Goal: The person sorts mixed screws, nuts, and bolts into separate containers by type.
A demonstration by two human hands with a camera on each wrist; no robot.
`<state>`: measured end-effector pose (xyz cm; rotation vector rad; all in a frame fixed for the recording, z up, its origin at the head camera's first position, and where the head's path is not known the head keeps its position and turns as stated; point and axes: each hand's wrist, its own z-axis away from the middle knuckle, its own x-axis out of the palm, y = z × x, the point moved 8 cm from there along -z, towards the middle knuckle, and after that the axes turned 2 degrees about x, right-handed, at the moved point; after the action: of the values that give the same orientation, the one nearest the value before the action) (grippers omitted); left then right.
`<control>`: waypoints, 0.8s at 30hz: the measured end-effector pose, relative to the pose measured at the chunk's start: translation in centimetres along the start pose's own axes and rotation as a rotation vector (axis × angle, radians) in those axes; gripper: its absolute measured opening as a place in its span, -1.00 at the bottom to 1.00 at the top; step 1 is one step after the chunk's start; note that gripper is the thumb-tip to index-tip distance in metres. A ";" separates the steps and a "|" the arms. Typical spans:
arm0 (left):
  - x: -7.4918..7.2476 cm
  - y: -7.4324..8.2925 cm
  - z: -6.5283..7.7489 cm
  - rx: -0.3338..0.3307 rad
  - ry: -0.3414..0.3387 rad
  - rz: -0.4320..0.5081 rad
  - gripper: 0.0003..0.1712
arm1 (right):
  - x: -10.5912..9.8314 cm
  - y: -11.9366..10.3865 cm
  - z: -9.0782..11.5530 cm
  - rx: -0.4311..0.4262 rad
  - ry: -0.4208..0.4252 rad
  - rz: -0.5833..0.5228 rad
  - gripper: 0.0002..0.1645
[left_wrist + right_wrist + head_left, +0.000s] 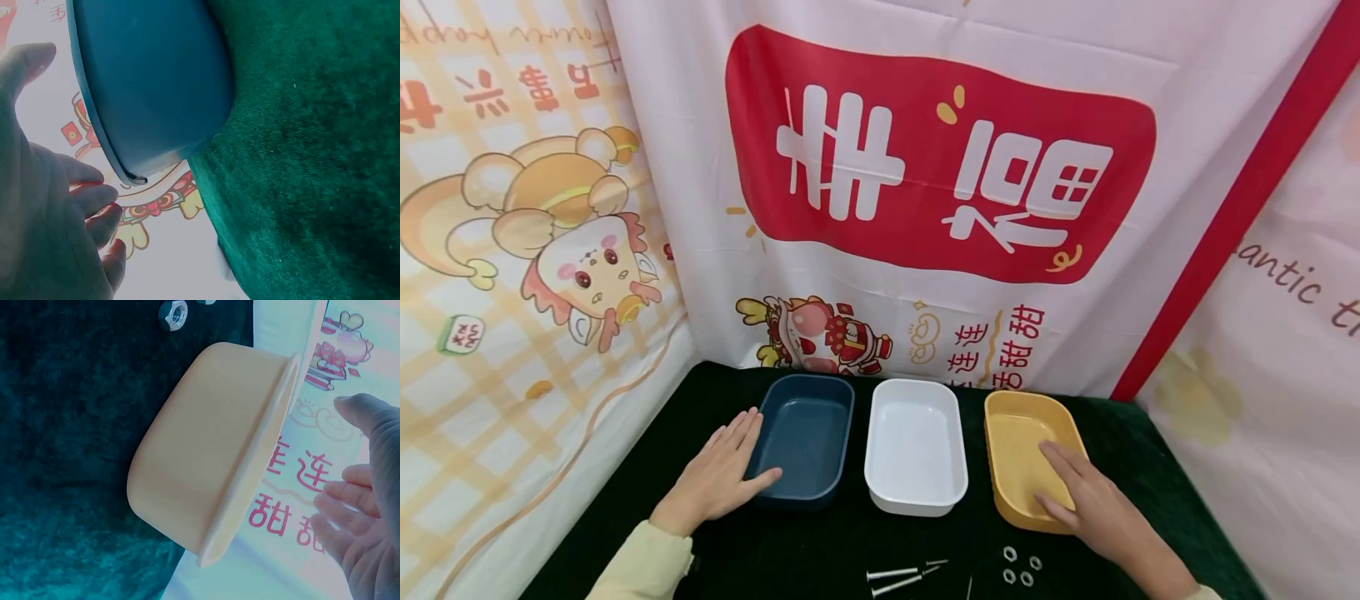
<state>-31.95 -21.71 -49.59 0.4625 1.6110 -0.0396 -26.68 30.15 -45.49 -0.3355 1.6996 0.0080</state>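
My left hand (718,477) hovers at the left rim of a dark blue tray (801,433), fingers extended and thumb spread. In the left wrist view a gap shows between that hand (56,200) and the blue tray (156,81). Over the right part of a yellow tray (1015,454), my right hand (1093,504) reaches with its fingers stretched out. The right wrist view has the right hand (365,506) apart from the yellow tray (200,437), holding nothing. Between the two stands a white tray (916,446). No contents show in any tray.
Several hex nuts (1010,553) lie on the dark green cloth (775,554) in front of the yellow tray. Screws (895,574) lie before the white tray, with a thin metal piece (969,588) at the frame's lower edge. A printed curtain (940,333) hangs behind the trays.
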 end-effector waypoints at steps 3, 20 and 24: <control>0.2 0.1 -0.1 0.003 -0.008 0.010 0.21 | -0.7 -0.9 0.2 -0.059 0.030 0.000 -0.17; 1.4 0.8 -0.2 0.005 -0.042 0.040 0.24 | 1.8 -7.6 1.6 -0.488 -0.149 -0.070 -0.44; 1.9 0.7 -0.2 0.003 -0.050 0.038 0.25 | 3.8 -8.7 2.3 -0.542 -0.255 -0.101 -0.45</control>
<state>-31.99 -20.46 -51.17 0.4905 1.5533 -0.0244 -22.97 21.48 -47.95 -0.7882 1.4040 0.4259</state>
